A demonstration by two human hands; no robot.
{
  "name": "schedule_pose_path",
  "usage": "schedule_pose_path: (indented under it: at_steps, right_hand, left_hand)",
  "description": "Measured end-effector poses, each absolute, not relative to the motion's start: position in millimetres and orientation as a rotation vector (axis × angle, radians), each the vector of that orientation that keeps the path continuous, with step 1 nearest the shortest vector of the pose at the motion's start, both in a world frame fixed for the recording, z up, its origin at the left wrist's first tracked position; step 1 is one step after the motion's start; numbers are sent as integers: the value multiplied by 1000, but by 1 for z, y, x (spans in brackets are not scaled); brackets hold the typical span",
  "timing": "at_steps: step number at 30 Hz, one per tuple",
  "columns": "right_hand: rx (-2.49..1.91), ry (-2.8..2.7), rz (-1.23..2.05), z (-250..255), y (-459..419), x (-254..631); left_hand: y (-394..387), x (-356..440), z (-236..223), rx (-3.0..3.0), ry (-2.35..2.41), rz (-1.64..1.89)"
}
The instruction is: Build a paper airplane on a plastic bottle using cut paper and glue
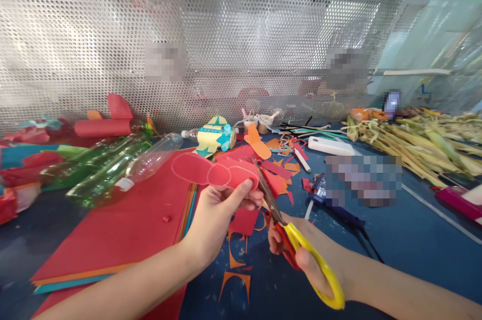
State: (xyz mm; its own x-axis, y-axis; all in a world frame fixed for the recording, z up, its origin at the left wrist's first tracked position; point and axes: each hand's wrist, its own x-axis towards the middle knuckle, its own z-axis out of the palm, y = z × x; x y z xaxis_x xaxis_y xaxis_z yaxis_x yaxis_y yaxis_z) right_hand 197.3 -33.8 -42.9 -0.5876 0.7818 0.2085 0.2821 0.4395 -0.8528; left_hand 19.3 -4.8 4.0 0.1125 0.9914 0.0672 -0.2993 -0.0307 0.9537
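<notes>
My left hand [222, 204] pinches a red paper piece [196, 168] between thumb and fingers. Pale rounded outlines are drawn on that paper, and its left end is cut to a curve. My right hand [320, 244] is closed round the handles of a pair of scissors [312, 264], one yellow and one red. The scissor blades point up and left, beside the right edge of the red paper; whether they touch it I cannot tell. Under both hands lie orange scraps [235, 280] and a red scrap [244, 222] on the dark blue table.
A stack of coloured sheets [124, 239] lies at left, with green plastic bottles [109, 169] and a clear bottle [156, 156] behind. A glue gun [335, 204], a white marker [302, 159] and dried husks [425, 144] are at right. A perforated metal screen [241, 33] stands behind.
</notes>
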Motion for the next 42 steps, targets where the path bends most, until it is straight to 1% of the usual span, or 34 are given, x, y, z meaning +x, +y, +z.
schedule_pose_path:
  at_steps: [16,27,35,42]
  right_hand:
    - [-946,-2151,908,-23,-34,196]
    - [-951,-2056,1071,-47,-30,203]
    - [-1009,-2085,1037,-36,-32,204]
    - [-1038,-2057,1087,-30,-30,204]
  left_hand:
    - [-8,20,4,1099,845,1259]
    - [-3,18,1,1131,895,1237]
    - [-3,17,3,1141,882,1235]
    - [1,14,1,1250,863,1303]
